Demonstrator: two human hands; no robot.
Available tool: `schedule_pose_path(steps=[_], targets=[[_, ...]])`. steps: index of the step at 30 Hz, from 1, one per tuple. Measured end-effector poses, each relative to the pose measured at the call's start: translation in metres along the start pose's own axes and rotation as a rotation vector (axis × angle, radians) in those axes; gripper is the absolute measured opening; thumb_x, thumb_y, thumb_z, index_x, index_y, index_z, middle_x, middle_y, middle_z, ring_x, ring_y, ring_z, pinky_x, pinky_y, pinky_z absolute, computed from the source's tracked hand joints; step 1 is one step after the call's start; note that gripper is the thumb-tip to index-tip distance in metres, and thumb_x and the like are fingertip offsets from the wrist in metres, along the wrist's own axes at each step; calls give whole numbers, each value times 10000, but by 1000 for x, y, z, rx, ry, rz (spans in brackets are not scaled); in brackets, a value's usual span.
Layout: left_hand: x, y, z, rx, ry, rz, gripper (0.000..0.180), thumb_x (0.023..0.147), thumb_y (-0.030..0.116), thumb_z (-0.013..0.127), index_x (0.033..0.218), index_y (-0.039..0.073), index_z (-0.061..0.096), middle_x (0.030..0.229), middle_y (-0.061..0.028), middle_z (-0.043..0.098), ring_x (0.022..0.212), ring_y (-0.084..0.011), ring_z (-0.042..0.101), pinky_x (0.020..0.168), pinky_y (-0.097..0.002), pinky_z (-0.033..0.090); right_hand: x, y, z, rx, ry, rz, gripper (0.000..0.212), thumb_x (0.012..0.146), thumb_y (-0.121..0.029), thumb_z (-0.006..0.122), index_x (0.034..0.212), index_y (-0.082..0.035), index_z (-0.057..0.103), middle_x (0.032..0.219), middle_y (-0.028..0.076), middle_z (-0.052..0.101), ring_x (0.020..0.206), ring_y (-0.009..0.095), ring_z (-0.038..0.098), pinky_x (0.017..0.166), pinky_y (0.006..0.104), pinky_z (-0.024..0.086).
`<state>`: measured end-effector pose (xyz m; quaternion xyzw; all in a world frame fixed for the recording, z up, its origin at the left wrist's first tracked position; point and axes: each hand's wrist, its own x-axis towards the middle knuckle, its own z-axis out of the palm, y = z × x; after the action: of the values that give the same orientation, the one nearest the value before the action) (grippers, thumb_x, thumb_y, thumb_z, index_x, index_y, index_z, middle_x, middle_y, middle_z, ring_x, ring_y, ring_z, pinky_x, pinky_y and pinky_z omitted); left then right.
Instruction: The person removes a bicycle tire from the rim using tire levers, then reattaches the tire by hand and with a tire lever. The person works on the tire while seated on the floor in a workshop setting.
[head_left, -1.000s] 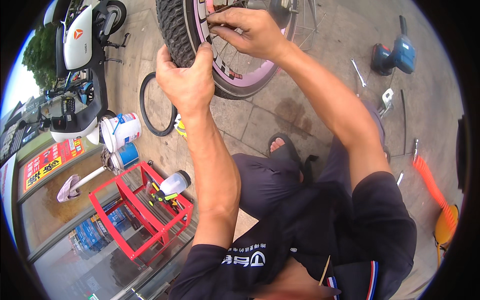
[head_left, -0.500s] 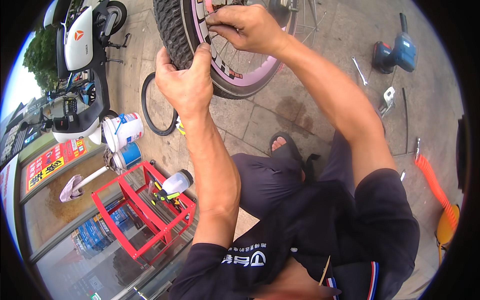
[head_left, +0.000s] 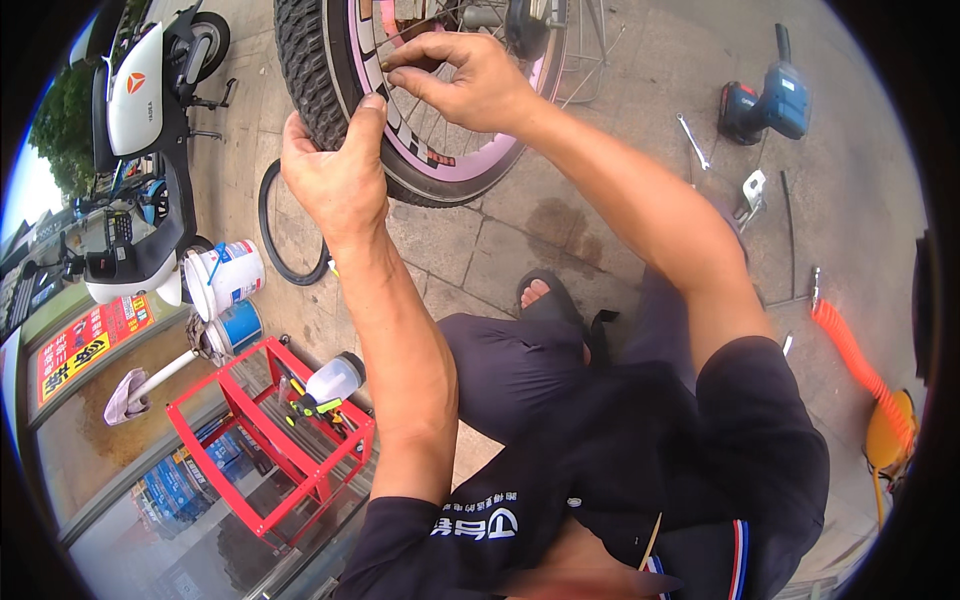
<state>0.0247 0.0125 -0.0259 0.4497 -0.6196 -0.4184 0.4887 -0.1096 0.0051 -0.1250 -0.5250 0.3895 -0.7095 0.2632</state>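
Note:
A bicycle wheel stands in front of me, with a knobby black tyre (head_left: 303,72) and a pink rim (head_left: 490,158). My left hand (head_left: 345,180) is wrapped round the tyre's near left side, its thumb pressed by the rim edge. At the rim's inner side, my right hand (head_left: 470,85) brings thumb and index finger together in a pinch among the spokes. Whatever sits between those fingertips is too small to make out.
A black rubber ring (head_left: 268,225) lies on the paving at left, near white and blue buckets (head_left: 232,280) and a red metal frame (head_left: 245,400) holding a spray bottle (head_left: 335,380). Right: a blue cordless power tool (head_left: 785,100), spanner (head_left: 692,142), orange coiled hose (head_left: 855,355). A scooter (head_left: 140,105) stands far left.
The whole view has shifted a little, so wheel and surroundings sit further left. My right fingers still pinch at the rim, and my left hand keeps its hold on the tyre.

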Motion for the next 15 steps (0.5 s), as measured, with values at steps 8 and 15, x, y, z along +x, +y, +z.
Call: schedule_pose_path(steps=[8,15], targets=[[-6,8,7,125,9,11,365,809,-9,770,1129,-58,600,1028,-126,713,845,-151,686,768,-287,562,-2,-10,3,-86,81,26,194,850,-154,767,1028,-78,764,951,93,751,886,211,716,805,328,557],[-6,5,7,159,34,52,354,814,-13,761,1133,-61,616,1029,-117,713,852,-154,681,784,-287,555,-5,-14,7,-249,137,-84,185,828,-156,759,997,-80,768,917,87,751,871,239,688,793,353,542]])
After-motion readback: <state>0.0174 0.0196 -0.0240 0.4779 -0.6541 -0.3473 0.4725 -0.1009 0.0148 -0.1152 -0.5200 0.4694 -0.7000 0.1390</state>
